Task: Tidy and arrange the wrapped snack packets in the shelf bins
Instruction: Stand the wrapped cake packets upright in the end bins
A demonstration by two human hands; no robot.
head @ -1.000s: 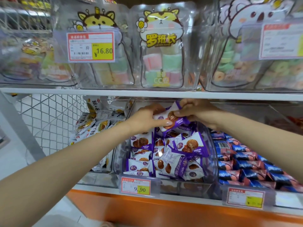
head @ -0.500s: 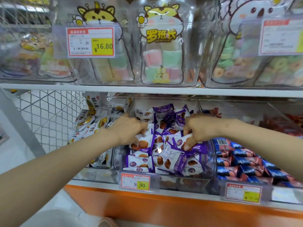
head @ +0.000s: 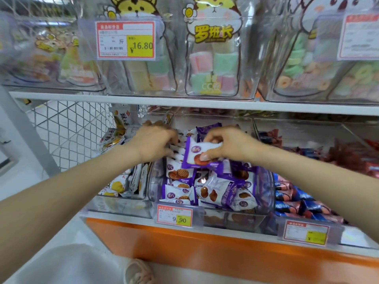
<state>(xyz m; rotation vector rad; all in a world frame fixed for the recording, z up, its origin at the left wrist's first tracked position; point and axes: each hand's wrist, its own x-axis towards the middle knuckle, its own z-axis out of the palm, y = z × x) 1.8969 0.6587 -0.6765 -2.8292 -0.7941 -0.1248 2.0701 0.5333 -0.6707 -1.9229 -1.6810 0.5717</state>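
Note:
A clear plastic bin (head: 266, 193) on the lower shelf holds several purple-and-white wrapped biscuit packets (head: 215, 191). My right hand (head: 227, 143) pinches one purple-and-white packet (head: 196, 154) by its upper edge, thumb on its front, just above the pile. My left hand (head: 155, 140) reaches into the back left of the same bin, fingers curled down among the packets there; what they hold is hidden.
A bin of yellow-and-white packets (head: 121, 181) stands to the left, and a bin of blue and red packets (head: 297, 199) to the right. Price tags (head: 174, 217) hang on the shelf's front edge. The shelf above (head: 184, 102) carries clear candy bags. Wire mesh (head: 67, 132) closes the left side.
My right hand has lifted one packet up out of the pile. My left hand has moved further back into the bin's left side.

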